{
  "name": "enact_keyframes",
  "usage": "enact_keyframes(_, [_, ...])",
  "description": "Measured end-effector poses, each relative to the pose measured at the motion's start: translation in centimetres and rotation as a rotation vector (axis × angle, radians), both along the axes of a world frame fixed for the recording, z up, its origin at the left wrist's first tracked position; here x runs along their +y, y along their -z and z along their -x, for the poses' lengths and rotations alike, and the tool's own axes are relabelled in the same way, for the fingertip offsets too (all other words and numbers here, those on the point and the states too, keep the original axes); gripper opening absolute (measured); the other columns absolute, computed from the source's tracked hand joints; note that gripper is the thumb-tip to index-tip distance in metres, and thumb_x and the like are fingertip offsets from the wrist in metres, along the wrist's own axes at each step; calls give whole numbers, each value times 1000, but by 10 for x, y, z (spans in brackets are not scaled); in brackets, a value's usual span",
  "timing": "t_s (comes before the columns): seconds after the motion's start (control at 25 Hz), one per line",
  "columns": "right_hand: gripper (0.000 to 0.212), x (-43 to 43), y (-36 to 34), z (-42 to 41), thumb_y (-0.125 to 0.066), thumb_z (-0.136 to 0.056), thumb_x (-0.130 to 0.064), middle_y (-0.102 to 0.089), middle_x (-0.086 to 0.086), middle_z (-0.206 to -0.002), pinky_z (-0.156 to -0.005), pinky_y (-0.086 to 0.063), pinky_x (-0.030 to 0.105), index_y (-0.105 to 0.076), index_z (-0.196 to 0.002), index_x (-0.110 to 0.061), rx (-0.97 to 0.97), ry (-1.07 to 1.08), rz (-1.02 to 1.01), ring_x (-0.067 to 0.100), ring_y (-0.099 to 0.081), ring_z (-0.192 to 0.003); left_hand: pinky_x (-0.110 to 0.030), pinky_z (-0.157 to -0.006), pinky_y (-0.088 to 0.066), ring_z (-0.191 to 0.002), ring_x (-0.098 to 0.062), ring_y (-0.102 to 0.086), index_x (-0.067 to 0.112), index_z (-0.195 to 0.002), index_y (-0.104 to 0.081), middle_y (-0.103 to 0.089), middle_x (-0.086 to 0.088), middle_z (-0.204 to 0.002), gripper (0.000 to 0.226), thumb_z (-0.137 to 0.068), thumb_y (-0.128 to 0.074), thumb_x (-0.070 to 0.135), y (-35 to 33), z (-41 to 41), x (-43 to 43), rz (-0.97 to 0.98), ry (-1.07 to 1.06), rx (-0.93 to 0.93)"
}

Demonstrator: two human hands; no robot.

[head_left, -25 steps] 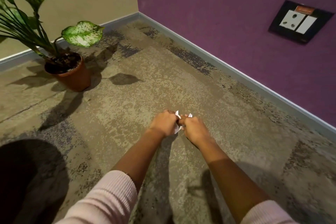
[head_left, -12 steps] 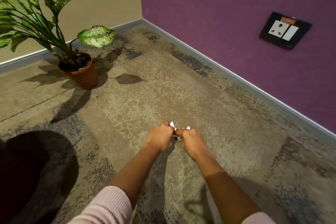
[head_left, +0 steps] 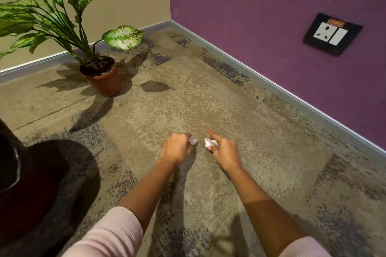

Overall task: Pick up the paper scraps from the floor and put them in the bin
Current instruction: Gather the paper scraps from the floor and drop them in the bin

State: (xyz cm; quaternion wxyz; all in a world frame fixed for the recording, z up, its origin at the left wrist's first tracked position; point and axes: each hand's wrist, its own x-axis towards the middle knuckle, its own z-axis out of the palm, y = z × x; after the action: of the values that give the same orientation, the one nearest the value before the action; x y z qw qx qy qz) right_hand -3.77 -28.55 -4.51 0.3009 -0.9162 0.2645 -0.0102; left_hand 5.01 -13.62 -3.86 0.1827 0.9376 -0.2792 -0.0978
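**2 scraps in hand, bin run coming next**

You are reaching low over the carpeted floor (head_left: pixel 208 100) in the middle of the frame, with 1 piece of paper in each hand. Your left hand (head_left: pixel 177 149) is curling its fingers round a crumpled white scrap (head_left: pixel 193 140), which is poking out at the fingertips. Your right hand (head_left: pixel 226 152), just beside it, is pinching a second scrap (head_left: pixel 210 142) between the thumb and the lower fingers, while its index finger (head_left: pixel 211 134) is pointing straight out toward the top of the frame. The 2 hands are sitting near each other without touching. Whether either piece is brushing the carpet or hanging clear of it cannot be told from here.

This paper is looking feather-light, soft and already crushed, so you are risking nothing by squeezing it. The likelier trouble is a piece slipping free or fluttering off on the way. You are better off taking each one by its bunched middle than by a loose corner, which could tear away, and folding that pointing finger in over the second scrap.

A dark round container (head_left: pixel 25 173) is showing at the lower left edge, only partly in view. It is probably the bin. The potted plant (head_left: pixel 104 81) is standing well apart in the upper left.
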Motion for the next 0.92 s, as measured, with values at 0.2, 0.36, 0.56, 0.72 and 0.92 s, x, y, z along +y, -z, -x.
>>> enact_keyframes(0.2, [37,-10,-6,-10,-67,-88,-17,-73,-7,-102,-67,-60,33,-63,-120,-37,9,115,41,13,-65,-74,-32,-69,-49,-88,-25,-68,20,-119,-66,-74,-6,-98,29,-90,-62,16,-5,-17,34,184,-179,9])
enact_keyframes(0.36, [30,-5,-10,-19,-66,-90,-17,-73,-4,-107,-70,-60,35,-67,-115,-33,14,91,44,14,-67,-82,-32,-66,-45,-85,-26,-67,17,-111,-69,-73,-8,-92,23,-89,-61,14,-6,-19,50,210,-260,42])
enact_keyframes(0.56, [31,11,-12,-26,-65,-90,-14,-72,-1,-111,-73,-60,34,-68,-116,-31,29,38,64,17,-67,-86,-36,-69,-51,-84,-27,-67,17,-110,-69,-73,-8,-91,22,-90,-61,13,-13,-21,68,228,-303,22])
enact_keyframes(0.72, [29,23,-28,-36,-65,-90,-16,-73,0,-107,-67,-56,26,-68,-115,-31,7,22,55,17,-67,-81,-38,-71,-53,-86,-29,-68,17,-111,-69,-73,-10,-93,23,-90,-60,13,-36,-27,90,249,-324,-39])
enact_keyframes(0.92, [25,45,-71,-56,-66,-90,-20,-73,1,-109,-73,-50,20,-70,-112,-30,-62,-38,42,17,-69,-86,-37,-70,-51,-90,-30,-67,17,-109,-69,-73,-11,-94,22,-91,-57,15,-85,-37,121,257,-332,-99])
